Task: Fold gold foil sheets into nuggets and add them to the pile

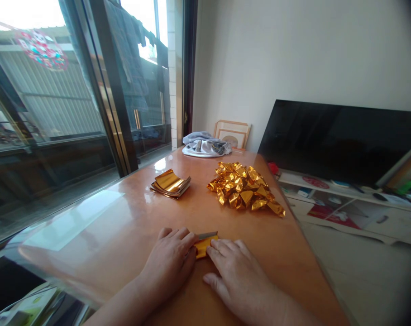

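Observation:
A small piece of gold foil paper (pixel 204 245) lies flat on the wooden table (pixel 124 226) near the front edge. My left hand (pixel 169 261) presses down on its left side, and my right hand (pixel 236 276) presses on its right side. Both hands lie palm down with the fingers meeting over the paper. Farther back sits a stack of flat gold foil sheets (pixel 170 183). To the right of the stack is a heap of folded gold foil pieces (pixel 244 185).
A bundle of grey and white cloth (pixel 204 145) and a framed picture (pixel 233 133) stand at the table's far end. A glass sliding door (pixel 73 113) runs along the left. A dark TV screen (pixel 341 140) on a white low cabinet (pixel 344 203) stands to the right.

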### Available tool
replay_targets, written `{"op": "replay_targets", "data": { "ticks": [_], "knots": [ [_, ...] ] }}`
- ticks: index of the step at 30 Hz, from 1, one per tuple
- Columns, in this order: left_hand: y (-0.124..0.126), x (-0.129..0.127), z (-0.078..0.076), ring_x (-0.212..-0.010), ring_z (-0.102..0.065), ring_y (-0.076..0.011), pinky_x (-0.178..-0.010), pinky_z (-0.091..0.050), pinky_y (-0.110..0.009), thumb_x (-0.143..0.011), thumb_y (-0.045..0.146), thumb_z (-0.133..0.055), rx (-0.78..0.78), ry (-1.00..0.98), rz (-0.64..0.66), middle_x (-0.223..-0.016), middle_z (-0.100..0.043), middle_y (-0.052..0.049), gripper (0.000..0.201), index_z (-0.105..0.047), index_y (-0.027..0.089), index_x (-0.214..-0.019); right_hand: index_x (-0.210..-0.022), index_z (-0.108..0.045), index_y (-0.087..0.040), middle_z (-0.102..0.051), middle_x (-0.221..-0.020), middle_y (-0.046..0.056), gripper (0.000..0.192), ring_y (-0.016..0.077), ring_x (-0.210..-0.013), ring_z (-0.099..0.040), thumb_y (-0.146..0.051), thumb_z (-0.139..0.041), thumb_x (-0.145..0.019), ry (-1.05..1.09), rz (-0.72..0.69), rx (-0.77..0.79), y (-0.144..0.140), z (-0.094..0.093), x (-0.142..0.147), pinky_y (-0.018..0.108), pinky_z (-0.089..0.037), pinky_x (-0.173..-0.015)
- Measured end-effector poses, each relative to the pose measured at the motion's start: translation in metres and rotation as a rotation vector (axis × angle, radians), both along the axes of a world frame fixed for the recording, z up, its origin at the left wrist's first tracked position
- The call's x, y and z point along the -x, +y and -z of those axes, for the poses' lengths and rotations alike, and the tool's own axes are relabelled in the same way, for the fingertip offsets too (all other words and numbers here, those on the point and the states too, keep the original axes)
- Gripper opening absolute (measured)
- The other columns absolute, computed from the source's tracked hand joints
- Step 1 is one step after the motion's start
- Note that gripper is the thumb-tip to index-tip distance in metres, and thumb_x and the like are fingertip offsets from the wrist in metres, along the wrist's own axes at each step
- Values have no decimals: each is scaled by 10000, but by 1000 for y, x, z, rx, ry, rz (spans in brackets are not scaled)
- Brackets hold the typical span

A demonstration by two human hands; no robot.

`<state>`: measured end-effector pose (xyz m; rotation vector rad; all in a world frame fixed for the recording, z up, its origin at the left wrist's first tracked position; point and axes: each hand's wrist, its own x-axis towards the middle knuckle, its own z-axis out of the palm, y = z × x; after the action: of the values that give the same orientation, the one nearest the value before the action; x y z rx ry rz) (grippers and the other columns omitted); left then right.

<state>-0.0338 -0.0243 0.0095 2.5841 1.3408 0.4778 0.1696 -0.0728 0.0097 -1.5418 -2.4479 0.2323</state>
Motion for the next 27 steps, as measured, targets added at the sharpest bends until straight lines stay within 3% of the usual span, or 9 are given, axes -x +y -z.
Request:
{"op": "replay_targets", "data": {
  "ticks": [8, 14, 27],
  "knots": [
    [2, 0, 4, -922, -611, -215, -877, -380, -390, -972, 216, -451, -5, 15, -9, -998, -643, -40, 202, -649, 240, -999, -1349, -617, -216, -613, -1406, 89, 472, 295, -1259, -539, -452, -629, -940, -5, 2, -3, 2, 4, -2, 460, -363, -1125],
    [1, -1, 5, -913, -614, -215, -869, -390, -388, -966, 217, -457, -14, 18, -9, -978, -641, -40, 189, -644, 236, -975, -1372, -597, -209, -591, -1438, 98, 487, 297, -1319, -511, -470, -583, -962, -7, -27, 15, 4, 8, -5, 516, -254, -1206],
    [4, 2, 21, -942, -594, -216, -875, -427, -362, -913, 132, -477, -15, -125, -99, -1023, -624, -37, 173, -582, 234, -1006, -1336, -616, -196, -603, -1419, 113, 458, 287, -1333, -511, -461, -574, -965, -11, -28, 11, 4, 5, -4, 542, -160, -1245]
  ]
}}
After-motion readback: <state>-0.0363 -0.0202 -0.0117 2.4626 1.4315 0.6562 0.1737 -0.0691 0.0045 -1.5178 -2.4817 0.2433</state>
